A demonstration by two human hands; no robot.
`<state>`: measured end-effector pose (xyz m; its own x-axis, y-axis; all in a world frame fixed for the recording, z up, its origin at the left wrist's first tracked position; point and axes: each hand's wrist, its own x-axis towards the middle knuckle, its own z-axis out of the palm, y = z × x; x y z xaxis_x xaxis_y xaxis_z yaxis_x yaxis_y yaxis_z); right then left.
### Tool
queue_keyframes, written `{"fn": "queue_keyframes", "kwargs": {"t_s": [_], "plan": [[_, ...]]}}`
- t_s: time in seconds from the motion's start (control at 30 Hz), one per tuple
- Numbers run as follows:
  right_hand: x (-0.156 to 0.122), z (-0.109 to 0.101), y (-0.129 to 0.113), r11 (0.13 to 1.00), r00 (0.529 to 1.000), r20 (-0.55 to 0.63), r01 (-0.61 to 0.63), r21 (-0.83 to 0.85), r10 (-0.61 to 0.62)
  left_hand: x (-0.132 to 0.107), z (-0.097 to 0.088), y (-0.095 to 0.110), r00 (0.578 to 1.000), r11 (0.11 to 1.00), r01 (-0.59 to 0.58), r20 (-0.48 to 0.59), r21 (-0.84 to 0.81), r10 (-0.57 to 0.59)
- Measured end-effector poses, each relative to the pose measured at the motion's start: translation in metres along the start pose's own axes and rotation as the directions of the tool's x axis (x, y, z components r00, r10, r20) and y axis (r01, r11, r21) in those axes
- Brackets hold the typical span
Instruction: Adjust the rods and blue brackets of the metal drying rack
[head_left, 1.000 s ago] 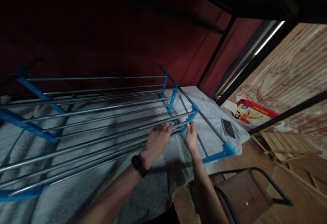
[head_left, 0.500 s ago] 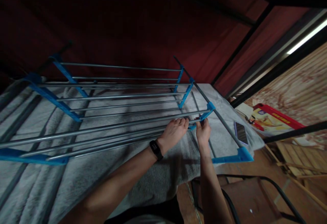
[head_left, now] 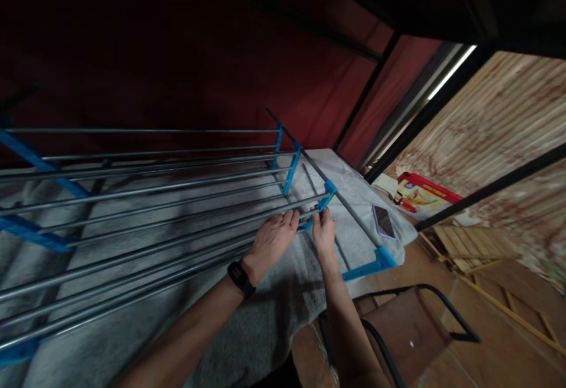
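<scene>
Metal-tube rack (head_left: 177,186), one: left hand (head_left: 272,240) (one black smartwatch (head_left: 241,279)) over tubes (head_left: 177,242), grip unclear; right hand (head_left: 325,234) pinching one blue bracket (head_left: 326,198), one phone (head_left: 384,222) to its right.

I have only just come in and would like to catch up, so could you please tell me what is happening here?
A person has both hands on a metal rack with blue brackets. The left hand is at the front tubes; the right hand is at the blue bracket near their right end. How firmly they grip is unclear. The rack lies on a grey cloth, with a phone to its right.
</scene>
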<state>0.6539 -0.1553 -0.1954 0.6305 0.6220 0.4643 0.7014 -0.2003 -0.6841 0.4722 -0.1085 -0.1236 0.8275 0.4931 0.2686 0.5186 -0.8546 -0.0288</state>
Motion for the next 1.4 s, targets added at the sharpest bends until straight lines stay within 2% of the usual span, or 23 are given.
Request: {"fn": "queue_keyframes", "kwargs": {"t_s": [0.13, 0.67, 0.9, 1.4], "plan": [[0.0, 0.002, 0.0, 1.0, 0.999, -0.027, -0.017, 0.015, 0.017, 0.0, -0.003, 0.0, 1.0, 1.0, -0.003, -0.003, 0.0, 0.003], [0.002, 0.005, -0.003, 0.998, 0.999, -0.009, -0.049, -0.035, 0.049, 0.002, -0.01, -0.001, 0.997, 0.996, 0.05, 0.053, -0.067, -0.047], [-0.004, 0.006, -0.001, 1.0, 1.0, -0.01, 0.009, -0.017, -0.01, 0.002, -0.014, -0.002, 0.997, 0.997, 0.043, 0.073, -0.067, -0.038], [-0.003, 0.001, -0.013, 0.97, 0.994, 0.05, -0.085, -0.23, 0.099, 0.003, -0.023, -0.003, 0.994, 0.996, 0.041, 0.108, -0.078, -0.032]]}}
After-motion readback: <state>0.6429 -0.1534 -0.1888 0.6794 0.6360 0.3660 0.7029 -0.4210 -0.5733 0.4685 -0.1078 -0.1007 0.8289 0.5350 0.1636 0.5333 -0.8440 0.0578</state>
